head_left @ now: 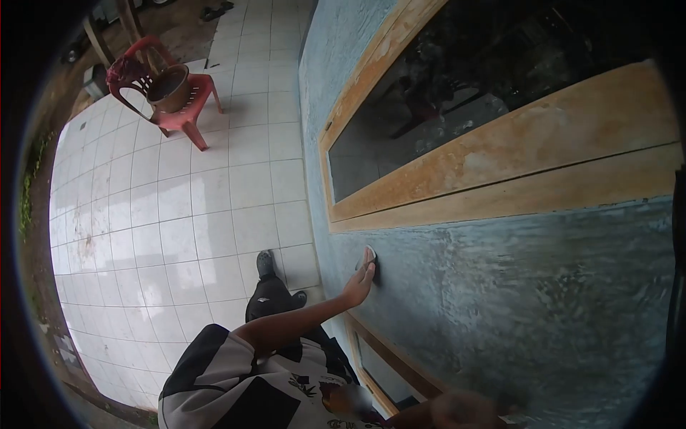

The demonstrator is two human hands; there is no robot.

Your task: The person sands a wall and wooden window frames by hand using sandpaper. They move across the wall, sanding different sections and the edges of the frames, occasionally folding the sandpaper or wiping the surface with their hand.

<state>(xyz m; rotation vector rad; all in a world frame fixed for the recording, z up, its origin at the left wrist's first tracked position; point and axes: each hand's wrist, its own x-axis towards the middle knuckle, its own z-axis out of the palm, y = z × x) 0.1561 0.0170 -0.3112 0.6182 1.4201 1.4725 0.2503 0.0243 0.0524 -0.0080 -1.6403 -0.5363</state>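
Observation:
My left hand point(363, 275) reaches across to the blue-grey wall point(514, 286), its fingers pressed over a small flat pale piece point(371, 252) held against the surface. Most of that piece is covered by the fingers, so its kind cannot be made out. Just above the hand runs the lower edge of a wooden window frame point(500, 168) with dark glass. My right hand point(464, 411) is low at the bottom edge, close to the wall, dark and smeared; its fingers do not show clearly.
White floor tiles point(164, 214) stretch along the wall. On them stands a red plastic chair point(193, 118) holding a brown bucket point(170, 89), with a dark red cloth point(128, 70) over its armrest. A second wooden frame point(389, 350) sits low in the wall, beside my legs.

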